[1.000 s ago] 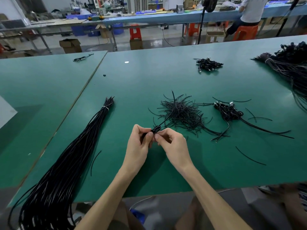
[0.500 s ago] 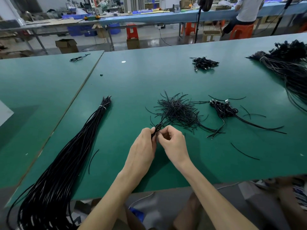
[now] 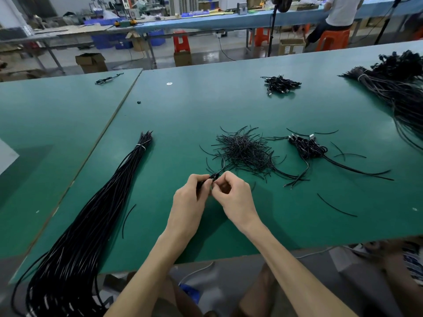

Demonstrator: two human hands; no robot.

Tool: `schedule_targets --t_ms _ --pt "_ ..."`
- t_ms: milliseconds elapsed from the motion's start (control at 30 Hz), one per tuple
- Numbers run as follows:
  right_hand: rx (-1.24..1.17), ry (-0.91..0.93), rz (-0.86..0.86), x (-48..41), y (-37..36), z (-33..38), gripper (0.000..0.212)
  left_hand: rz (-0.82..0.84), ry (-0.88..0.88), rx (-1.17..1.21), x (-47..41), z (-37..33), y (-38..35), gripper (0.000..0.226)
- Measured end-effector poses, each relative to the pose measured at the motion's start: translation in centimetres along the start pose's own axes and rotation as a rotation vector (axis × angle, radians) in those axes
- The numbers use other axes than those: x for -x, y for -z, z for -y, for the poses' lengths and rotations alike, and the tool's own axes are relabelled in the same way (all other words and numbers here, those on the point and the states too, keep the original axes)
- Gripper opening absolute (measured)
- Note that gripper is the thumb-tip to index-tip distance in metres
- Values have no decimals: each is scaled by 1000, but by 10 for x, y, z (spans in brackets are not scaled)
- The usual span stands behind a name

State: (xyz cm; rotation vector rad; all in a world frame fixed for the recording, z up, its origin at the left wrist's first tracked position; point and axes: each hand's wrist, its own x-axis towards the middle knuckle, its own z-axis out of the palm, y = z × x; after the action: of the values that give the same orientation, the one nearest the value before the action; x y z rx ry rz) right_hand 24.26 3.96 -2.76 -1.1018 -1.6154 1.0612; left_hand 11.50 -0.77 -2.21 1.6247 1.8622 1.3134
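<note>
On my feed both forearms come up from the lower edge and meet just on the near side of the pile of short black wires [image 3: 245, 154], which I take as my mark on the green table [image 3: 206, 106]. The left hand [image 3: 188, 200] lies with its back toward the camera, wrist straight, fingers curled over and thumb tucked in, gripping a small black cable bundle [image 3: 212, 177]. The right hand [image 3: 234, 197] faces it with knuckles raised, thumb and forefinger pinching the same bundle from the other side, the remaining fingers folded loosely under the palm. The two sets of fingertips touch or nearly touch (I cannot tell which from this angle). The bundle itself is held at the near left edge of the pile. It is dark and slightly glossy and mostly hidden by the fingers, so only a short stub shows between the hands and a little way down the left palm. A thin black strand [image 3: 223, 164] curves from it up into the pile. Well to the left of the pile lies a long tied bundle of black cables [image 3: 91, 213], running off the near table edge. Just right of the pile is a coil of cables with plugs [image 3: 306, 148], and beyond the pile, farther from me, sits a smaller tangle [image 3: 280, 84]. A loose wire [image 3: 336, 205] lies to the near right of the pile.
</note>
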Motion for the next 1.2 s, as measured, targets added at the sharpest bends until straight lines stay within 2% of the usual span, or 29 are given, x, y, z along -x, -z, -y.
schedule_targets --t_ms 100,233,433,533,667,733,833,933,1067,1133,1200 --pt "8 2 3 0 0 0 20 38 38 228 -5 3 7 9" --pt "-58 -38 -29 -2 4 -1 17 166 15 466 -9 9 15 36" --pt "-90 -49 17 -3 5 -3 16 118 -120 296 -18 12 20 39" --pt "-24 -2 63 -2 2 0 23 81 -194 150 -32 14 30 17" --pt "68 72 80 2 -1 6 34 229 -181 75 -46 8 32 9" --pt "86 100 77 3 -1 5 33 260 -181 41 -53 6 29 9" --pt "127 146 61 5 -1 3 22 318 -109 36 -62 4 26 13" --pt "215 198 17 6 -3 2 21 361 -19 -18 -68 4 22 25" --pt "325 277 -15 9 -4 2 22 500 213 128 -77 -1 29 32" --pt "342 261 -20 8 -4 1 20 572 253 208 -78 -2 35 29" --pt "311 201 -30 6 -3 0 18 652 220 287 -76 -1 40 19"
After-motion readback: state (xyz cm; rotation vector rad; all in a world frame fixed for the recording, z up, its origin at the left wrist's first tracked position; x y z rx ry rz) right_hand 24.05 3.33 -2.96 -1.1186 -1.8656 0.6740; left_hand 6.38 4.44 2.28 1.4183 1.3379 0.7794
